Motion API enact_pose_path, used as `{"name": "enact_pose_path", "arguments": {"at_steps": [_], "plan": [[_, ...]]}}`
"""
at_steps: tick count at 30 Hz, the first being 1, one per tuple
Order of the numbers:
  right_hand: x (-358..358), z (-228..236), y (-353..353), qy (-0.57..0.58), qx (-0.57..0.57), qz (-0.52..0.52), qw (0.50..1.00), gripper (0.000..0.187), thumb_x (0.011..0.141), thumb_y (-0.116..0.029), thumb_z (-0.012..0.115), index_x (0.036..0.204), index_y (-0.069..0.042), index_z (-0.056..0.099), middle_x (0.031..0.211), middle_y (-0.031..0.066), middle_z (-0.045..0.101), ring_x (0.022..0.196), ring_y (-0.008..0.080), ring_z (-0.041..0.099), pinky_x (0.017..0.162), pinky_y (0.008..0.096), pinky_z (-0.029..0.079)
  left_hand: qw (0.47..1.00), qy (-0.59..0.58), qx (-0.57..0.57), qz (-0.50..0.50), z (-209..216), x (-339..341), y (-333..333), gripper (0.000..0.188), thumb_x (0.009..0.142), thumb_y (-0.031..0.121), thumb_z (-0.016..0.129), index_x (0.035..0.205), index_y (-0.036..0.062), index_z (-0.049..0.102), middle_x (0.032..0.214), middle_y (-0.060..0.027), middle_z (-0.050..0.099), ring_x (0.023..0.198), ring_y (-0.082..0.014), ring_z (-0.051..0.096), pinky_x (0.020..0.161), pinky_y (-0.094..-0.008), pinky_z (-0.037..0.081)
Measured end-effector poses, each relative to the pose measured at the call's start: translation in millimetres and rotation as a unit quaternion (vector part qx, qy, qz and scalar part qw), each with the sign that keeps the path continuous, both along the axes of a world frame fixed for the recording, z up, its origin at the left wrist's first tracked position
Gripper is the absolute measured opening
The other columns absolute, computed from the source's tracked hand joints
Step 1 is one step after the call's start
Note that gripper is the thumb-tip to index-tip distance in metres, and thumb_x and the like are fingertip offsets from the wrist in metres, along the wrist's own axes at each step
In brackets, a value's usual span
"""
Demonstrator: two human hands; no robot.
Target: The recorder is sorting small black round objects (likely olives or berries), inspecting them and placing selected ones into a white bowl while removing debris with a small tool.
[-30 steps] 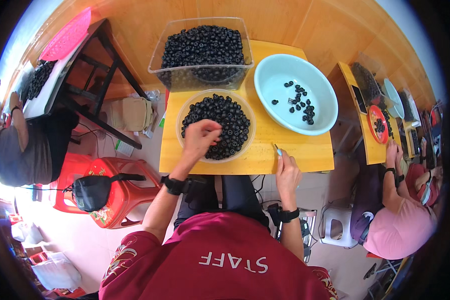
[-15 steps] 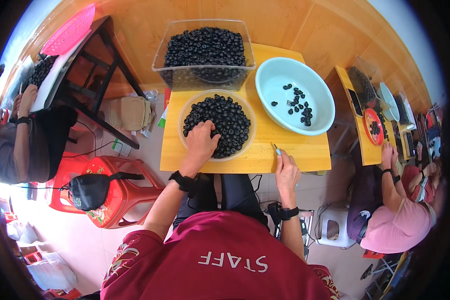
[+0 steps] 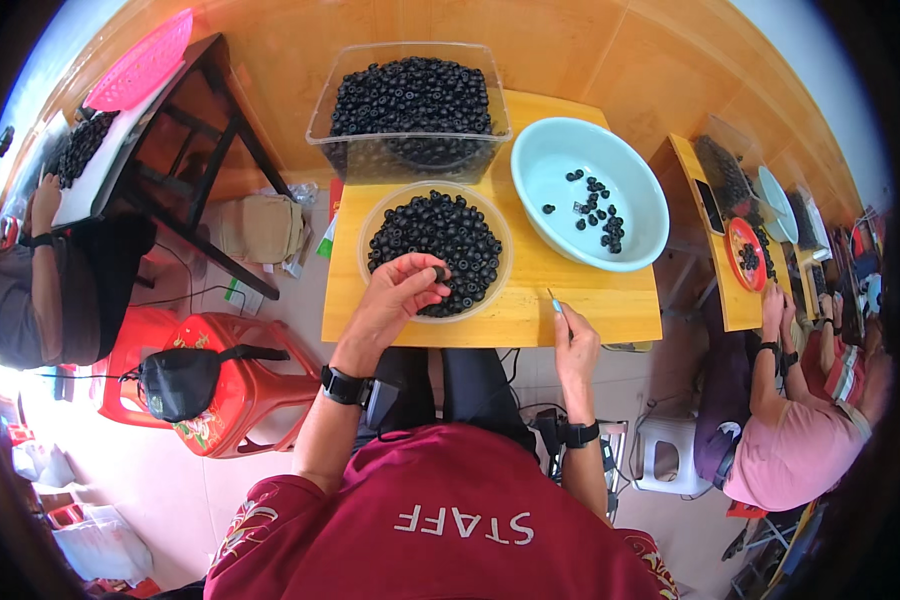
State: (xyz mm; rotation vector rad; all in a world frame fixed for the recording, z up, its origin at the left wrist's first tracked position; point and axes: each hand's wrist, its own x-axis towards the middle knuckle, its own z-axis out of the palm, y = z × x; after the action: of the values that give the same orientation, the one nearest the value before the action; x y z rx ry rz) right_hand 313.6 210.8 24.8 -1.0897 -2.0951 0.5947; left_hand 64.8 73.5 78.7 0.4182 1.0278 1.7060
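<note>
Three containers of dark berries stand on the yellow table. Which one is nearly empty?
The light blue bowl, at the right: only a few berries dot its bottom, while the clear tub and clear bowl are heaped.

Bare tabletop (image 3: 530,305) between bowls (image 3: 660,215)

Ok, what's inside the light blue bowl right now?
The light blue bowl holds a small scatter of dark round pieces, gathered toward its right side; the rest of its floor is bare. Nothing covers it, so the whole inside shows.
</note>
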Motion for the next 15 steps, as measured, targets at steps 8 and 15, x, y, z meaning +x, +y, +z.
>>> {"name": "enact_pose_path", "arguments": {"at_steps": [8,15], "plan": [[-30.9,67.9,-40.2,0.055,-0.024,0.113,0.992,0.020,0.087,-0.009,0.060,0.105,-0.006,0.066,0.066,0.0080,0.052,0.054,0.0191,0.050,0.051,0.0315,0.041,0.970,-0.194,0.134,-0.060,-14.4,27.9,-0.2,0.017,0.091,0.012,0.060,0.106,0.0055,0.057,0.090,-0.0073,0.063,0.072,-0.0124,0.062,0.066,-0.0222,0.053],[-42.4,93.1,-59.1,0.054,0.016,0.171,0.984,0.023,0.084,-0.008,0.062,0.106,-0.007,0.065,0.067,0.0077,0.053,0.055,0.0229,0.054,0.052,0.0333,0.043,0.973,-0.192,0.122,-0.051,-13.8,35.1,-4.3,0.020,0.088,0.007,0.062,0.107,0.0025,0.059,0.093,-0.0040,0.063,0.076,-0.0120,0.061,0.072,-0.0226,0.052]]}}
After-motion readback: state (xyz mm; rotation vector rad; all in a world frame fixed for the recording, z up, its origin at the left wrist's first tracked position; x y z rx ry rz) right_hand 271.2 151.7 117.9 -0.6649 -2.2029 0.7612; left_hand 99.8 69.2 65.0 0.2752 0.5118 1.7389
